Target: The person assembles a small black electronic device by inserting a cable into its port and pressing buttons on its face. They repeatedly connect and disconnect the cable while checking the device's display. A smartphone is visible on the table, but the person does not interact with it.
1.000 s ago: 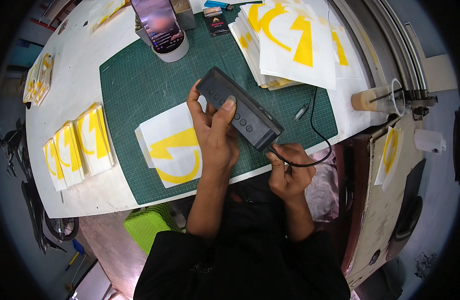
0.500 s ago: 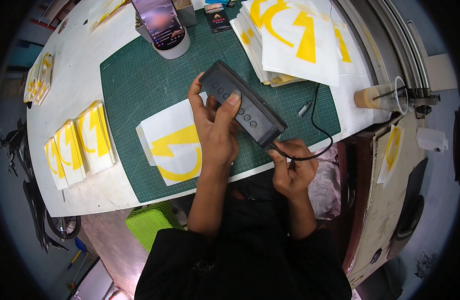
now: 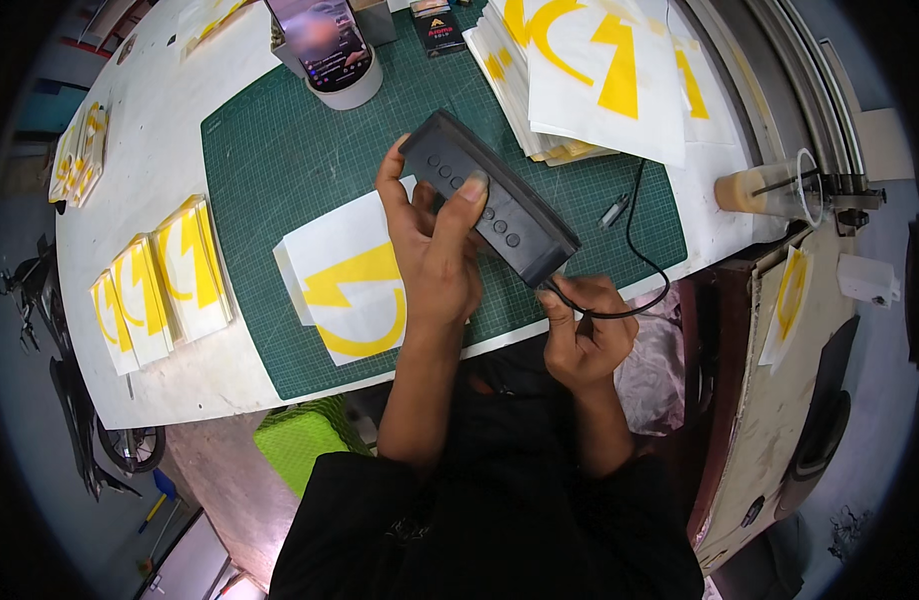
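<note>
A black box-shaped speaker (image 3: pixel 530 200) with a row of round buttons is held slanting above the green cutting mat (image 3: pixel 290 130). My left hand (image 3: pixel 440 255) is closed around it, with the thumb on the button face and fingers behind. At its lower right end, my right hand (image 3: pixel 592 335) pinches the end of a black cable (image 3: pixel 668 280) against the speaker. Whether the plug is in a socket is hidden by the fingers. The cable loops right and runs up toward the paper stack. A white sheet with a yellow design (image 3: pixel 355 300) lies beneath my left hand.
A lit phone (image 3: pixel 325 45) leans on a white roll (image 3: pixel 350 92). Yellow-marked sheets (image 3: pixel 605 90) are piled at the far right, with more bundles (image 3: pixel 190 265) at left. A cup of brown drink (image 3: pixel 760 193) stands near a metal rail. A small clear-and-dark object (image 3: pixel 613 212) lies on the mat.
The camera view has shifted slightly. Both hands keep their hold on the speaker and cable, which sit a little farther right in the picture.
</note>
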The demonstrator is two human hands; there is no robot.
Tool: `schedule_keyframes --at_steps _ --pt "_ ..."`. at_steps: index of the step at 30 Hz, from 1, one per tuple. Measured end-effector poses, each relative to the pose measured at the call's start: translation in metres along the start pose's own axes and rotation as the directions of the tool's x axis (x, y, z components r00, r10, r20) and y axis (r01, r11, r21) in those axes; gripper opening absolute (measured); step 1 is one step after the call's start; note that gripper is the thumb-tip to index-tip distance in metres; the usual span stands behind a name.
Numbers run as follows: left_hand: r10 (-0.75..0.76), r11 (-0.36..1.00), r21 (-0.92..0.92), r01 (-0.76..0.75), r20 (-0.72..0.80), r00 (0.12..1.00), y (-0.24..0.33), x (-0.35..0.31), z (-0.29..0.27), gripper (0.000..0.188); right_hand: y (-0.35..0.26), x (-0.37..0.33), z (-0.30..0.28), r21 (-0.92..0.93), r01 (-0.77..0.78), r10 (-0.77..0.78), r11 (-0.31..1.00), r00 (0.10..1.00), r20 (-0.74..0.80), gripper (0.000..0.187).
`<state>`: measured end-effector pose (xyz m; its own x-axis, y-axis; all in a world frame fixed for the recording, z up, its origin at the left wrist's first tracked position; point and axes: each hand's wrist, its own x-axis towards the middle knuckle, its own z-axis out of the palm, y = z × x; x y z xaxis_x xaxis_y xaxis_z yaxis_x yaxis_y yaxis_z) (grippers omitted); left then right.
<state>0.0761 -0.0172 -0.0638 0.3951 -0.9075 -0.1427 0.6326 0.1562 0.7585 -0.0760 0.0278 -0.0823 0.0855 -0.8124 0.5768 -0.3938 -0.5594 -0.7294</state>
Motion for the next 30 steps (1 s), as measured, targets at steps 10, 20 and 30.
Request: schedule_keyframes --at_steps 10,20,30 --pt "-0.008 1.0 0.015 0.008 -0.018 1.0 -0.004 -0.001 -0.001 0.074 0.003 -0.005 0.003 0.022 -0.038 0.039 0.999 0.999 -0.021 0.017" --pt "-0.011 1.0 -0.003 0.011 -0.02 1.0 -0.003 0.002 0.0 0.073 0.006 -0.017 0.008 0.14 -0.232 0.238 0.963 0.971 -0.029 0.018" --pt "-0.008 1.0 0.0 0.008 -0.031 0.999 -0.006 0.002 -0.003 0.072 0.005 -0.013 0.014 0.005 -0.051 0.051 0.999 0.995 -0.085 0.018"
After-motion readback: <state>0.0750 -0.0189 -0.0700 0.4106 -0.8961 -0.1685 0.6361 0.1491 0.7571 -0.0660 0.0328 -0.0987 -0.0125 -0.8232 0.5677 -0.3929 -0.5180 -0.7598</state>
